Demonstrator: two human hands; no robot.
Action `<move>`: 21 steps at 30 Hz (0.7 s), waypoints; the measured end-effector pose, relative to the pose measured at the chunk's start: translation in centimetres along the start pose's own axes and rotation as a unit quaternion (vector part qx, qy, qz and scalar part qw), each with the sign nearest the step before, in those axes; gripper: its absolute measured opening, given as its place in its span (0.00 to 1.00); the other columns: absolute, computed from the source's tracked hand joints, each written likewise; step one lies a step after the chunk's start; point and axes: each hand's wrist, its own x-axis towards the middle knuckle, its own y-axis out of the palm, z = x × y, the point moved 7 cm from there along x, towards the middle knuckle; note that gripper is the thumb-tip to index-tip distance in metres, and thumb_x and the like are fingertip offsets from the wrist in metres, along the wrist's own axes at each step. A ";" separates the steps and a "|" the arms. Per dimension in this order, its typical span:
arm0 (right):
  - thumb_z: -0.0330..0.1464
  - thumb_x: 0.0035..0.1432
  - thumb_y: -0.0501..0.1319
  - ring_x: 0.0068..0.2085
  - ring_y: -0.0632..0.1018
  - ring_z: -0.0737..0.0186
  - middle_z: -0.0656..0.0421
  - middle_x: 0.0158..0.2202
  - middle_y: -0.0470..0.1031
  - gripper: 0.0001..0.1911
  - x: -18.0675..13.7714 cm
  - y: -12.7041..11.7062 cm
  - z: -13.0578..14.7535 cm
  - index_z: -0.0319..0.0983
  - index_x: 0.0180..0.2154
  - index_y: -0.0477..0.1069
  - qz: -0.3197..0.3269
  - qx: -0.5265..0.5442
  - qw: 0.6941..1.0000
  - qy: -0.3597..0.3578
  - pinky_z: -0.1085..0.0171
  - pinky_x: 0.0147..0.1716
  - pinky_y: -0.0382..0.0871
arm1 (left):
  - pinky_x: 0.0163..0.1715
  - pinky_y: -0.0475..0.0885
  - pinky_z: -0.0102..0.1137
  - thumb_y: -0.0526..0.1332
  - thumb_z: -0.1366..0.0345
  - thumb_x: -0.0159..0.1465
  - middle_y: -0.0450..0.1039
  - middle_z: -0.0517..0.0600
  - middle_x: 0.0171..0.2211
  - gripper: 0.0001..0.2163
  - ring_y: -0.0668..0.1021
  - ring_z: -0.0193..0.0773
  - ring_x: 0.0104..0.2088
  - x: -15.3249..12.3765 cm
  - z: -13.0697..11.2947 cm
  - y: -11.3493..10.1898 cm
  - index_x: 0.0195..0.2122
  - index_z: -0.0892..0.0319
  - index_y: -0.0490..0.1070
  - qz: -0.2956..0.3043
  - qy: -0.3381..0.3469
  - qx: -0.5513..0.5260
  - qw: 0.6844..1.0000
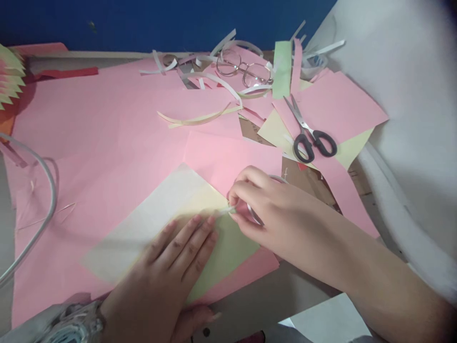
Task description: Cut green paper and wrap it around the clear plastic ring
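Observation:
My left hand (182, 257) lies flat, fingers stretched out, on a pale yellow-green sheet of paper (235, 243). A whitish, thin sheet (143, 224) covers its left part. Between my fingertips and my right hand (260, 200) runs a narrow whitish strip of tape (226, 209). My right thumb and fingers pinch the strip's end just over the sheet. Partly hidden behind that hand is a pale ring (252, 213), apparently the tape roll. Smaller pink paper (228, 157) lies just above the sheet.
Black-handled scissors (303, 133) lie partly open on paper pieces at the right. Eyeglasses (244, 69) rest among curled paper strips (221, 85) at the back. Large pink paper (107, 128) covers the left. A white cable (52, 190) loops at the left edge.

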 end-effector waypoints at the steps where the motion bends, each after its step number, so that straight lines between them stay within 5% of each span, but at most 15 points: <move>1: 0.28 0.60 0.52 0.28 0.68 0.66 0.59 0.34 0.68 0.05 -0.1 -0.1 0.0 0.40 0.36 0.66 0.001 -0.002 1.000 -0.003 0.64 0.26 0.55 | 0.60 0.47 0.42 0.49 0.43 0.61 0.50 0.58 0.64 0.36 0.57 0.49 0.62 0.0 0.0 0.0 0.62 0.66 0.52 0.000 0.001 0.000 1.000; 8: 0.31 0.63 0.49 0.25 0.66 0.69 0.62 0.33 0.66 0.08 -0.5 0.3 -1.8 0.40 0.32 0.63 0.002 0.011 0.999 0.049 0.64 0.27 0.56 | 0.60 0.48 0.43 0.49 0.43 0.60 0.50 0.59 0.64 0.36 0.57 0.50 0.62 0.0 -0.1 0.0 0.62 0.67 0.53 0.004 0.008 -0.002 1.000; 21: 0.31 0.66 0.45 0.30 0.68 0.67 0.61 0.36 0.66 0.13 -0.2 0.4 -2.1 0.40 0.32 0.64 0.042 0.054 0.997 0.031 0.64 0.28 0.57 | 0.61 0.45 0.42 0.49 0.45 0.62 0.47 0.53 0.65 0.35 0.54 0.49 0.63 0.0 0.0 0.2 0.63 0.64 0.50 0.010 0.011 -0.007 1.000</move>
